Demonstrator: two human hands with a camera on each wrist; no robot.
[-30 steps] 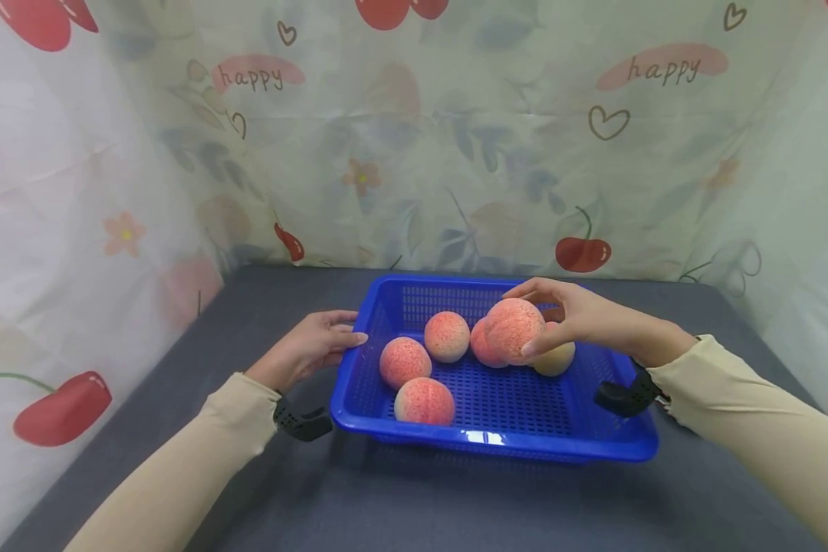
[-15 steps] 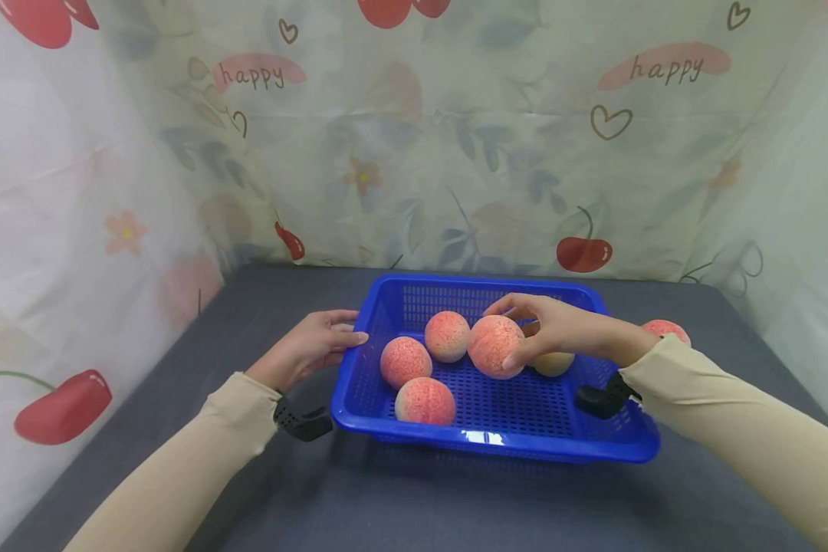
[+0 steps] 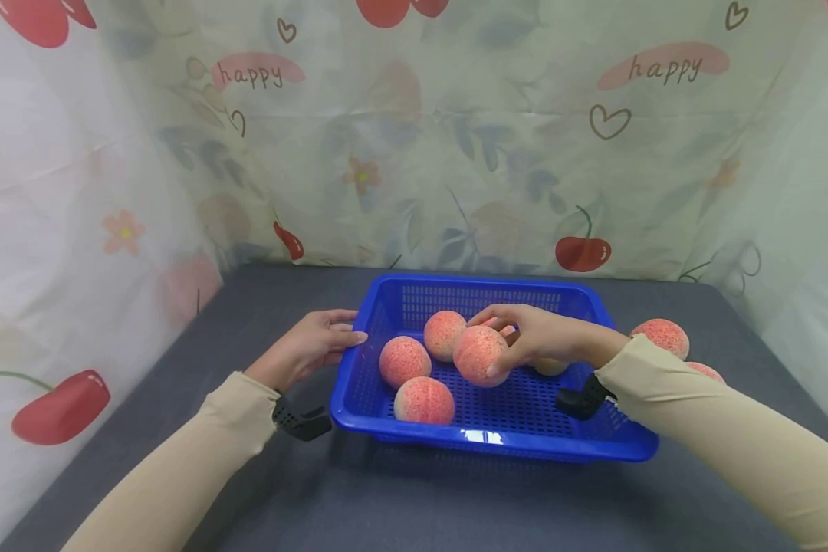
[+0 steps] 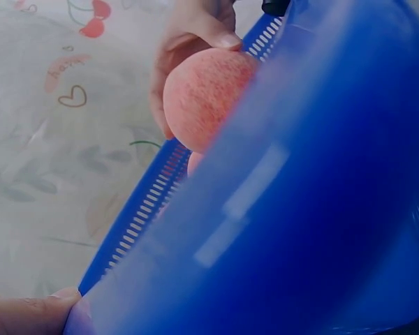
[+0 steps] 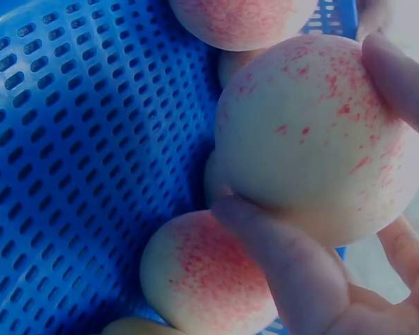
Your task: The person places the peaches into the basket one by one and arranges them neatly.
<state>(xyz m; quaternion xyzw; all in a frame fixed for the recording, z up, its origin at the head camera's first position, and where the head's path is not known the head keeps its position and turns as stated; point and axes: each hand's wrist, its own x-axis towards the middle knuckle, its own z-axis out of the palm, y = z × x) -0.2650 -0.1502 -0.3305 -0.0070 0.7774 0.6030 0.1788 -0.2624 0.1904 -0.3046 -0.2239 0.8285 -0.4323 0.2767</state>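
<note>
My right hand (image 3: 552, 335) holds a pink peach (image 3: 474, 354) between thumb and fingers, over the inside of a blue perforated plastic basket (image 3: 483, 435). The right wrist view shows the pale, red-speckled side of this peach (image 5: 307, 132). With its thumb over the left rim and its fingers outside, my left hand (image 3: 307, 345) grips the basket. On the basket's left half lie a back peach (image 3: 443, 335), a left peach (image 3: 404, 362) and a front peach (image 3: 424, 400). Behind my right hand, another pink peach and a yellowish fruit (image 3: 550, 367) are partly hidden.
Right of the basket, a pink peach (image 3: 665, 337) lies on the dark tabletop (image 3: 414, 506); another peach (image 3: 707, 372) is mostly covered by my right sleeve. A printed curtain (image 3: 428, 153) encloses the back and sides.
My right hand has moved left and down with its peach, toward the basket's left half. Peaches right of the basket have come into view from behind my arm. My left hand stays put.
</note>
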